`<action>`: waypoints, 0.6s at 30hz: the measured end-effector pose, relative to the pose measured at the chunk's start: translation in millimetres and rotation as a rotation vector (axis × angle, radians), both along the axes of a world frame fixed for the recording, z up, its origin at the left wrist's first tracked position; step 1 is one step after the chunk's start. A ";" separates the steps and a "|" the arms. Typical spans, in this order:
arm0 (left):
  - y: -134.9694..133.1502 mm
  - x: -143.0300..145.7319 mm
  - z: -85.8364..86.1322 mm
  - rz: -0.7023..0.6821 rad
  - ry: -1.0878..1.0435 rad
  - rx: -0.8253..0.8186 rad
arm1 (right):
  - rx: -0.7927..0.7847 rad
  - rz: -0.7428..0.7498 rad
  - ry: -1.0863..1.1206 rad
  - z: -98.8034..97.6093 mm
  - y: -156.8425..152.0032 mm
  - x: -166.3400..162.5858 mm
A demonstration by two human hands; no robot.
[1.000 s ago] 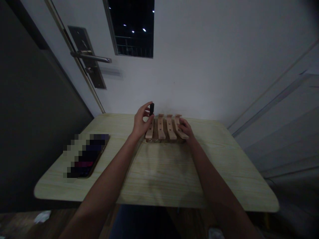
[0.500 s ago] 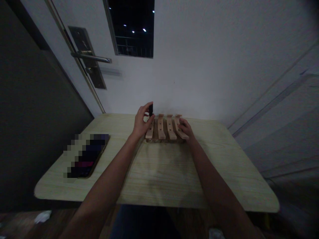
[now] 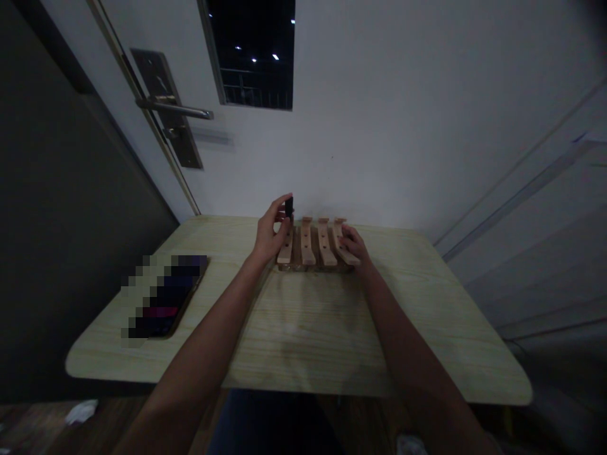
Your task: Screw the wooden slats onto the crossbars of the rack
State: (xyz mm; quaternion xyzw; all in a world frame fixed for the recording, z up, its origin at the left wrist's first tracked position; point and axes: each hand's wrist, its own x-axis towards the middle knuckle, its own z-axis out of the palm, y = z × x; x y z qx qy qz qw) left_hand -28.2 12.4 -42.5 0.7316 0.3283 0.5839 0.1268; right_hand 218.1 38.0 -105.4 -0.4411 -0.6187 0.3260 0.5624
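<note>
Pinching a small dark piece, the left hand hides its base; right hand touches the rack, grip unclear.

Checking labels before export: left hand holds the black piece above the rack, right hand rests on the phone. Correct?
Not quite. In the head view the right hand rests on the right end of the rack, not on the phone, which lies apart at the left of the table. The left hand does hold the black piece above the rack.
</note>
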 end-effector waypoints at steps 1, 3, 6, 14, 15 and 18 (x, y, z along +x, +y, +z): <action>-0.3 0.2 0.4 -0.003 -0.001 -0.002 | -0.006 -0.002 0.003 0.4 -0.4 -0.1; 0.3 0.7 0.3 0.008 -0.004 -0.002 | -0.015 -0.005 0.008 1.1 -1.0 -0.2; 3.5 1.3 -1.3 0.062 -0.001 0.026 | -0.026 -0.008 0.017 1.3 -1.5 -0.6; 6.7 0.3 -2.7 0.120 -0.034 0.066 | -0.039 -0.011 0.012 -0.8 -1.3 -0.7; 6.3 0.2 -2.8 0.113 -0.038 0.063 | -0.038 -0.010 0.011 -1.1 -1.0 -0.6; 5.0 0.0 -2.8 0.095 -0.053 0.041 | -0.033 -0.004 0.006 -1.9 0.3 0.0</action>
